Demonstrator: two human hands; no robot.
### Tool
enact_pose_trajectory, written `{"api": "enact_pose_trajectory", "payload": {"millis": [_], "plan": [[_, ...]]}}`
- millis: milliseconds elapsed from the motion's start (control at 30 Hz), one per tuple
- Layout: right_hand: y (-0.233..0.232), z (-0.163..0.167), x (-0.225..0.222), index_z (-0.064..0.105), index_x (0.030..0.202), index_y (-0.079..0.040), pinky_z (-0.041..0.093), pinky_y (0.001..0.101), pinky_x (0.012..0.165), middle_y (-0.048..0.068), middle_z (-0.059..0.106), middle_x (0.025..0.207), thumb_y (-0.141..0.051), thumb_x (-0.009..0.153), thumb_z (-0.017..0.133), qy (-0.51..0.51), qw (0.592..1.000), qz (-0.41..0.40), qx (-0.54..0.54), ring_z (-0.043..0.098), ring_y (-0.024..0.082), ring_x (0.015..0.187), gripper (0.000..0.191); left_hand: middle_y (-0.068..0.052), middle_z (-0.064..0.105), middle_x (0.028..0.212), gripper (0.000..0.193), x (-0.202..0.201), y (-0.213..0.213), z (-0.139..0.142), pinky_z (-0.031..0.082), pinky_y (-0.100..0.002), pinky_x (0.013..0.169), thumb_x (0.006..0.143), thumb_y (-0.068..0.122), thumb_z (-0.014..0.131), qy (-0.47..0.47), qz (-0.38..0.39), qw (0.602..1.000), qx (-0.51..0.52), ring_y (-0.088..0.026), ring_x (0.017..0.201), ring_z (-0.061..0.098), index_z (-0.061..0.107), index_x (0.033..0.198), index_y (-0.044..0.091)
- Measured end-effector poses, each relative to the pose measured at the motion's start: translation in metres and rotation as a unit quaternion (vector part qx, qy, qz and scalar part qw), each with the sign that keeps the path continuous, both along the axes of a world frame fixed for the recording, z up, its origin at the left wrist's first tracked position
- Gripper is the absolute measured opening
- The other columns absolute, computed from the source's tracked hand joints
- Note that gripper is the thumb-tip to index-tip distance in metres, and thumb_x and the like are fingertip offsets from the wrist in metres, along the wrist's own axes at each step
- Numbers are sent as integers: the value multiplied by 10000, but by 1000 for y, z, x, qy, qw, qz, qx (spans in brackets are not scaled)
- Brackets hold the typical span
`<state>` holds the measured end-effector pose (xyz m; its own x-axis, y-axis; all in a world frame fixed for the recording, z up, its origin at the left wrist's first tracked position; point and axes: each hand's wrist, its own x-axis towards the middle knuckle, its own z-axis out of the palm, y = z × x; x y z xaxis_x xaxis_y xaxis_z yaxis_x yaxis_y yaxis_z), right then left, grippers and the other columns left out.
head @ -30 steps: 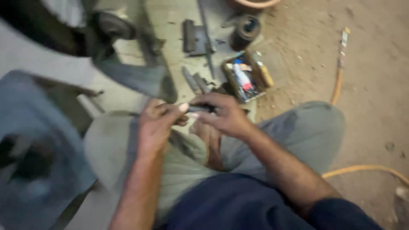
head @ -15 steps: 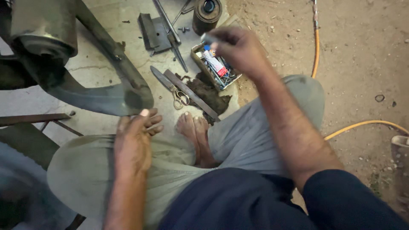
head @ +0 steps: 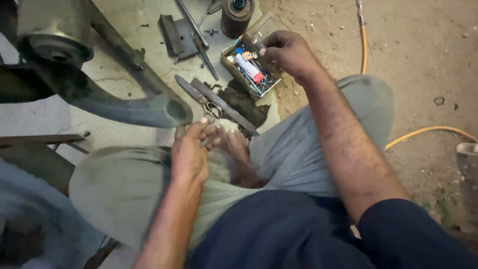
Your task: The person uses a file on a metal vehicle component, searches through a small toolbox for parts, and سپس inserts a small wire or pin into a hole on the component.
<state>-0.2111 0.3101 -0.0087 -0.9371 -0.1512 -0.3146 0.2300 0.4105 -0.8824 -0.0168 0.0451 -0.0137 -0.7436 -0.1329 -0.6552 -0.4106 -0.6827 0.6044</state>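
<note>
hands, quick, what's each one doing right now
Left hand: loosely curled on the knee, holding nothing visible.
Right hand: fingers in the small cardboard parts box; grip unclear.

Dim, flat light, soft shadows.
Left hand (head: pixel 189 154) and knee motion-blurred; bottom-left corner smeared, out of focus (near cloth). Centre fairly sharp, no glare; ground top right a bit brighter.

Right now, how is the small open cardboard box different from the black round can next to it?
The small open cardboard box is brown, low and square-cornered; the black round can is dark, taller and cylinder-shaped. The box lies open, showing a tube and small metal bits inside; the can shows only its top, with a hole in the middle. The right hand reaches over the box, while nothing touches the can. Both sit on the pale concrete floor.
</note>
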Motion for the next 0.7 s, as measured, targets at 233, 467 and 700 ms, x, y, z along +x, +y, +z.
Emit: {"api": "enact_pose_trajectory", "payload": {"millis": [233,467,700], "plan": [[-1,-3,-21,731,954,-17,565,309,672,89,740,841,-130,779,784,51,978,51,195,712,165,749,215,-70,674,937,275,1,-7,-9,553,-336,646,864,143,678,1,-16,1000,-13,-189,811,666,582,1107,57],[-6,-82,-64,785,876,-72,580,425,721,187,757,887,-172,712,782,43,738,383,554,711,331,749,192,-95,705,997,306,10,-8,-7,553,-307,687,854,94,687,19,29,999,-15,-185,850,670,601,1131,-4],[1,-125,-72,784,998,-76,551,437,731,193,742,904,-285,770,802,-58,876,162,450,705,324,764,310,-79,709,1089,374,3,8,-1,545,-295,740,879,145,703,-14,-8,999,-28,-153,941,661,622,1218,10]]}}
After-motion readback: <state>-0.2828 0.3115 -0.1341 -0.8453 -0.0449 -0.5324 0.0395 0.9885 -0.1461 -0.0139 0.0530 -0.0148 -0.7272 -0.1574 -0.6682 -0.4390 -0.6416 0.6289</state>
